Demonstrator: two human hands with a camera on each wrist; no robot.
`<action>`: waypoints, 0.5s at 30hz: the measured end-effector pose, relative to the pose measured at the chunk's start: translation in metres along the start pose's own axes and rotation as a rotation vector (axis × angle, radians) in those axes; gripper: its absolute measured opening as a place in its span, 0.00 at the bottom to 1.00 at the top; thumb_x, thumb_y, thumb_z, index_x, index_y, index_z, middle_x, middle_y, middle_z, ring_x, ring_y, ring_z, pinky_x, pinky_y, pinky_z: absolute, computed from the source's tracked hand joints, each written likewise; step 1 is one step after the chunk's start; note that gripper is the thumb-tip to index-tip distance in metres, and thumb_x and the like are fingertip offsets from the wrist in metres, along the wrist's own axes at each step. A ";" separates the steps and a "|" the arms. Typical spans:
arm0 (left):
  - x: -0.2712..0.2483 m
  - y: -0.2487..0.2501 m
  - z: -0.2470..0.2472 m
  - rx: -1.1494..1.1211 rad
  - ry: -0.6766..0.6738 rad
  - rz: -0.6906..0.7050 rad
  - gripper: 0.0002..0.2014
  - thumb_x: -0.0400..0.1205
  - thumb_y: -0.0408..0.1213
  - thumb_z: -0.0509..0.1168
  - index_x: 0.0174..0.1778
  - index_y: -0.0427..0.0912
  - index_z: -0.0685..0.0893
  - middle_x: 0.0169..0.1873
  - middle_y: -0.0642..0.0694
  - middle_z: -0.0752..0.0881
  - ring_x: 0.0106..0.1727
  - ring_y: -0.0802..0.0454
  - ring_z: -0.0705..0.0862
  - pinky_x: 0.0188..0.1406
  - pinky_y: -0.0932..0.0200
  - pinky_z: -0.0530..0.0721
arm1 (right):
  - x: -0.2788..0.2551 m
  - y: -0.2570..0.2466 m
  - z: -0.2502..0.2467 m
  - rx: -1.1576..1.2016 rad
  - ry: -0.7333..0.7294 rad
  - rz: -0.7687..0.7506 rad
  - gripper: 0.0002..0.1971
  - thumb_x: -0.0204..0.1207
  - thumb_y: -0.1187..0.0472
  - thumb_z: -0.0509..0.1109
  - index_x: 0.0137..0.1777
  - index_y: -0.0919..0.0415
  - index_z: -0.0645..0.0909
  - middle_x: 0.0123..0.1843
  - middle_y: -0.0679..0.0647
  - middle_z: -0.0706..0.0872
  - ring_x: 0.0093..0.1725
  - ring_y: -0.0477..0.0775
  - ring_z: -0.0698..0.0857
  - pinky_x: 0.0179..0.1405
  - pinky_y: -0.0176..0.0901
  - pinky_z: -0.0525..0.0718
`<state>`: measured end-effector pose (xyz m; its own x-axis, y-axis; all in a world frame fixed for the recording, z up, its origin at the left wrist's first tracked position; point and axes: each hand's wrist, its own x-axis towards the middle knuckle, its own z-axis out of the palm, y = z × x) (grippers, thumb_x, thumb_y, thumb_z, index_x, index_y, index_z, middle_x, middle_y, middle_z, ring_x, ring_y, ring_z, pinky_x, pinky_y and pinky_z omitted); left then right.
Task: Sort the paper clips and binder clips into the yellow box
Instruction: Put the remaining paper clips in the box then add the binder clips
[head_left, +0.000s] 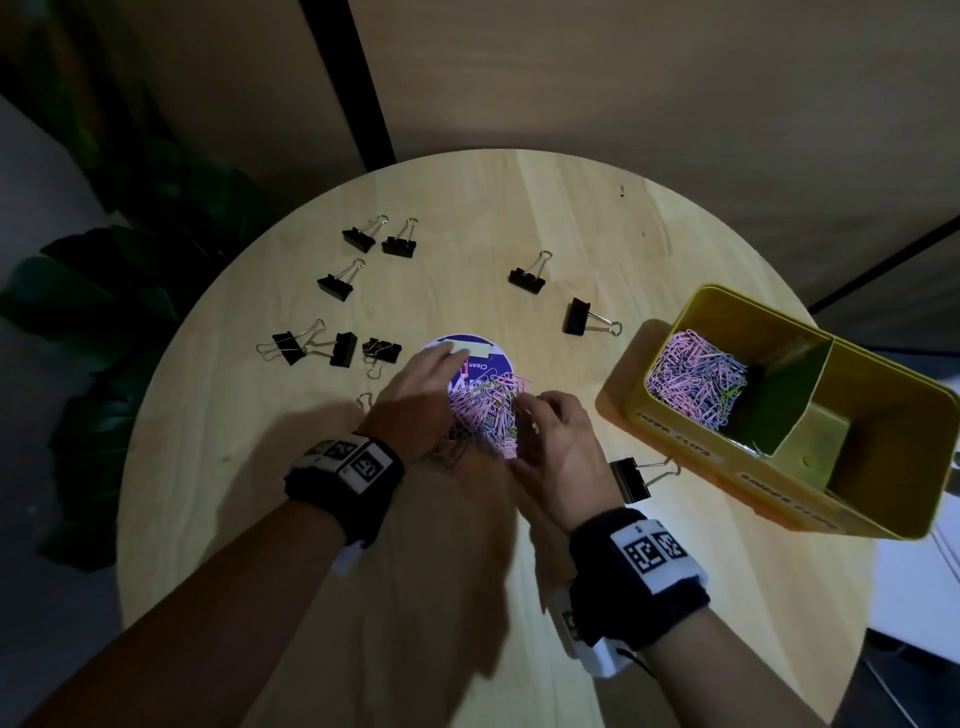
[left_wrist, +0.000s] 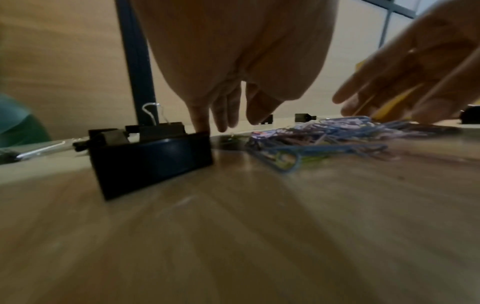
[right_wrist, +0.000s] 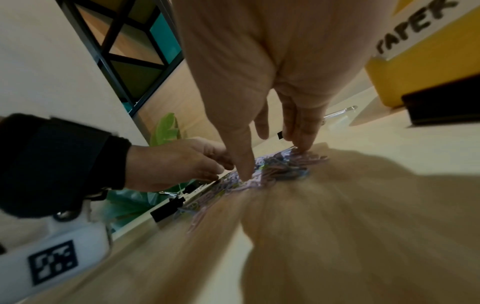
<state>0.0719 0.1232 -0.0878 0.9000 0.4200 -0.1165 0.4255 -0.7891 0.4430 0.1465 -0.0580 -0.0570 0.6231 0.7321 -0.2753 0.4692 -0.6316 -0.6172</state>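
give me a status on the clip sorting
Left hand and right hand open, raking paper clip pile. Yellow box part filled. Binder clips still on table.

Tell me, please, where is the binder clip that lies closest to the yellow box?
In the head view, this binder clip lies on the table, right of the right hand, just before the near wall of the yellow box.
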 end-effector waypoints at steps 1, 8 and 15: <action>-0.004 0.001 0.001 0.048 -0.020 0.069 0.21 0.77 0.28 0.60 0.67 0.40 0.79 0.66 0.37 0.79 0.67 0.38 0.77 0.60 0.38 0.81 | -0.001 -0.001 -0.002 -0.029 -0.001 0.013 0.35 0.70 0.60 0.77 0.77 0.56 0.68 0.72 0.59 0.70 0.71 0.57 0.72 0.71 0.40 0.71; -0.025 0.023 0.005 -0.132 -0.035 0.010 0.17 0.76 0.43 0.69 0.61 0.45 0.84 0.51 0.43 0.84 0.54 0.45 0.80 0.54 0.50 0.81 | 0.021 -0.015 0.002 -0.171 -0.116 0.140 0.22 0.76 0.49 0.71 0.64 0.61 0.76 0.59 0.62 0.78 0.59 0.61 0.78 0.58 0.49 0.80; -0.026 0.026 -0.009 -0.343 0.105 -0.026 0.11 0.67 0.30 0.77 0.46 0.39 0.91 0.39 0.40 0.92 0.39 0.54 0.86 0.46 0.69 0.79 | 0.025 -0.010 -0.013 -0.153 -0.089 0.135 0.04 0.74 0.64 0.66 0.40 0.62 0.81 0.39 0.65 0.83 0.40 0.65 0.82 0.39 0.46 0.80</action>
<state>0.0587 0.0955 -0.0654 0.8671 0.4958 -0.0473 0.3755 -0.5884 0.7161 0.1656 -0.0367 -0.0485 0.6324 0.6533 -0.4162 0.4789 -0.7521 -0.4528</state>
